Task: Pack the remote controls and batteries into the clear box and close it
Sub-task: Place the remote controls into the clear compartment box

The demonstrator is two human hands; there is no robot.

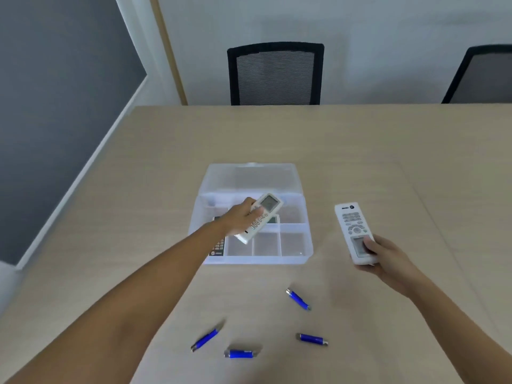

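The left hand [243, 214] is wrapped around a white remote [260, 217], holding it tilted over the open clear box [293, 257] that sits mid-table with its lid [250, 177] flipped back. There's at least one remote already lying inside. The right hand [383, 254] grips a second white remote [356, 234] just right of the box. Four blue batteries [238, 353] are scattered near the front edge. Likely snag: the remote lands across the dividers (they look small), so the lid won't shut.
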